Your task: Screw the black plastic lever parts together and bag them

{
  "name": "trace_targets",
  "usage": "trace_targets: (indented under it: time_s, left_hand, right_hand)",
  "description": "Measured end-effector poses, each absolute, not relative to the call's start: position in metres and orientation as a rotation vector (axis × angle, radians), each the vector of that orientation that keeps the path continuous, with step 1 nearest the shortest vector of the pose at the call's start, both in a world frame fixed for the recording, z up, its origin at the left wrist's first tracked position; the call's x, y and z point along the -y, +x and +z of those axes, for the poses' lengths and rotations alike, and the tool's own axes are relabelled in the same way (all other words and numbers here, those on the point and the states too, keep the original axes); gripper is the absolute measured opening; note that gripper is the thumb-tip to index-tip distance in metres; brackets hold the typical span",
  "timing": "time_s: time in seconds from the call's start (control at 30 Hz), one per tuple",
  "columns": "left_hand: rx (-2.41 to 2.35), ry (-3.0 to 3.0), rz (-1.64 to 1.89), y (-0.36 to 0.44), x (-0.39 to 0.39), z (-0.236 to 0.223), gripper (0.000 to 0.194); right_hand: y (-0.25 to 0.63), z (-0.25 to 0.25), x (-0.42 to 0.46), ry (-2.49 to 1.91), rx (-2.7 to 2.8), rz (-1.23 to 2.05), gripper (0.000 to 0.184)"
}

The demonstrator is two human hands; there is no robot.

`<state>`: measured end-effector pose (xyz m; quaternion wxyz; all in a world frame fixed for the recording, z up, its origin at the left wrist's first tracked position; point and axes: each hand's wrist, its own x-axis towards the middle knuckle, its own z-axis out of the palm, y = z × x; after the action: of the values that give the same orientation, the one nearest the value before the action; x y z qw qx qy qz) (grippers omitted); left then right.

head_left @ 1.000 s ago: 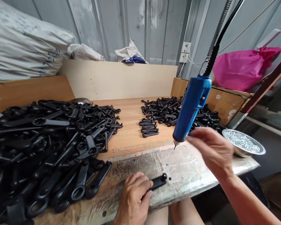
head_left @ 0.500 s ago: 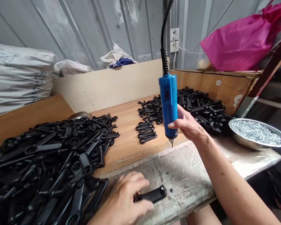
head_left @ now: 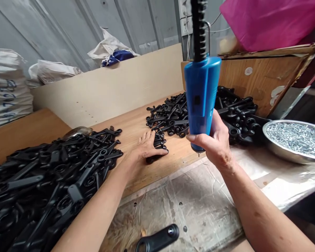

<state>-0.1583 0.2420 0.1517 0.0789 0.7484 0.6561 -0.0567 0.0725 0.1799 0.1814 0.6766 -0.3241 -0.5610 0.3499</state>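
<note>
My right hand (head_left: 217, 143) is wrapped round the lower part of a blue electric screwdriver (head_left: 201, 94), held upright with its bit pointing down above the table. My left hand (head_left: 148, 147) reaches out to a short row of black crank-shaped plastic parts (head_left: 160, 138). Its fingers and thumb are spread about the row, touching it and partly hiding it. At the table's front edge lies a single black crank-shaped part (head_left: 159, 239), with a shiny metal spot at its right end and a ring at its left.
Large heaps of similar black parts lie at left (head_left: 49, 178) and behind the screwdriver (head_left: 170, 115). A metal bowl of screws (head_left: 296, 141) stands at right. Boards (head_left: 115, 84) edge the table, white sacks (head_left: 7, 91) sit left, and a pink bag (head_left: 273, 24) hangs above.
My left hand has gone from the single part at the front to the row farther back. The screwdriver, still in my right hand, appears nearer and larger. The view has shifted.
</note>
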Motion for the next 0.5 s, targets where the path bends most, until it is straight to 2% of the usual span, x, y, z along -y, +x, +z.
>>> trace_targets:
  time_s: [0.27, 0.5]
  left_hand:
    - [-1.946, 2.306, -0.292, -0.158, -0.264, 0.137, 0.113]
    - [-1.956, 2.382, -0.256, -0.153, -0.237, 0.138, 0.096]
  right_hand:
    - [0.068, 0.190, -0.173, -0.774, 1.265, 0.787, 0.053]
    - [0.070, 0.186, -0.173, -0.784, 1.315, 0.759, 0.055]
